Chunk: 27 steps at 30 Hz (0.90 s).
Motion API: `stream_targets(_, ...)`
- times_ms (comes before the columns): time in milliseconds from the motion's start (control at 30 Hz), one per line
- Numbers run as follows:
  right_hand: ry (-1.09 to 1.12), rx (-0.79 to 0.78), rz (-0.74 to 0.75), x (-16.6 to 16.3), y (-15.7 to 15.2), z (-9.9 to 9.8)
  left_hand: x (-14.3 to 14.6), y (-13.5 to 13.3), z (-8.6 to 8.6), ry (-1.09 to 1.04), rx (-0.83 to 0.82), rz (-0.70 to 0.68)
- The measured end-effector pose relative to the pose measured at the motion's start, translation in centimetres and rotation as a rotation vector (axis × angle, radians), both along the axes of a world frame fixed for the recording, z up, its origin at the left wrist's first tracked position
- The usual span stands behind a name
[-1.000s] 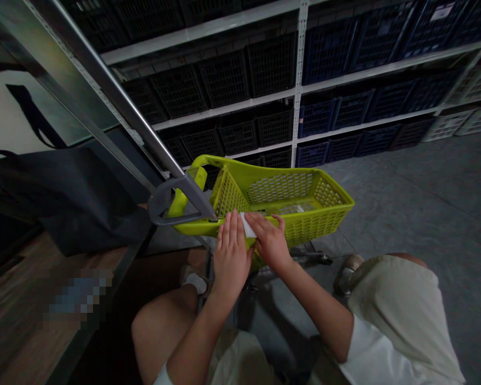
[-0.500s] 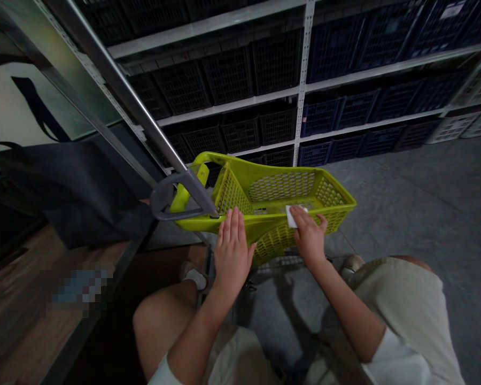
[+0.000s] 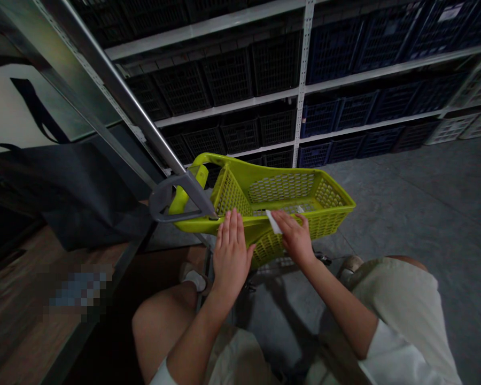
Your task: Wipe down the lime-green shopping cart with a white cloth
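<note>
A lime-green plastic basket [image 3: 328, 200] sits on a small cart in front of me. My left hand [image 3: 231, 253] lies flat with fingers stretched out on the basket's near rim, beside the grey cart handle [image 3: 166, 200]. My right hand [image 3: 292, 235] presses a small white cloth [image 3: 273, 221] against the near rim of the basket, fingers curled over it. My bare knees and light shorts show below.
Shelving with dark and blue plastic crates [image 3: 332, 48] fills the back. A slanted metal pole [image 3: 116, 88] runs down to the cart handle. A dark fabric bag [image 3: 64, 187] lies at the left on a wooden surface. Grey floor [image 3: 425, 187] spreads to the right.
My right hand with the white cloth slid right along the rim, then back left toward the middle. My left hand stayed in place on the rim.
</note>
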State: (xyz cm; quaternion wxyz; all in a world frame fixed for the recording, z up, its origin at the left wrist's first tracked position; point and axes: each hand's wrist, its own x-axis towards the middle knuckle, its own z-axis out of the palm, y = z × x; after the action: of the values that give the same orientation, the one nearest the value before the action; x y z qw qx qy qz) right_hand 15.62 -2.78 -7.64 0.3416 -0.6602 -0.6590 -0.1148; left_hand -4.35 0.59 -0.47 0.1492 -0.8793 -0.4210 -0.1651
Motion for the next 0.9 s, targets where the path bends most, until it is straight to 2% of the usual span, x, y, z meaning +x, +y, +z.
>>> stream_targets(100,-0.032,0.004,-0.141,4.0,-1.4,-1.7,-0.1,0.0,-0.1,-0.004,0.004,-0.002)
stream_targets(200,-0.006,0.002,-0.242,5.1,-1.9,-2.2,0.0,0.0,-0.2,-0.010,0.002,-0.011)
stream_targets(267,0.061,0.008,-0.291,3.6,-1.5,-1.6,0.1,0.0,-0.3,-0.020,0.003,-0.015)
stream_targets(333,0.137,0.013,-0.278,0.5,-0.4,-0.2,0.2,0.0,-0.5,-0.034,0.003,-0.015)
stream_targets(467,0.199,0.003,-0.003,-6.7,1.9,3.2,0.3,0.3,-1.2,-0.082,0.035,-0.022)
stream_targets(567,0.183,0.000,0.085,-8.8,2.6,4.4,0.2,0.4,-1.4,-0.105,0.058,-0.028)
stream_targets(700,0.083,0.001,0.106,-5.9,2.0,2.8,0.1,0.3,-0.8,-0.056,0.016,-0.006)
stream_targets(900,0.016,0.030,-0.064,2.2,-0.5,-1.3,0.1,0.1,-0.5,-0.035,0.014,0.007)
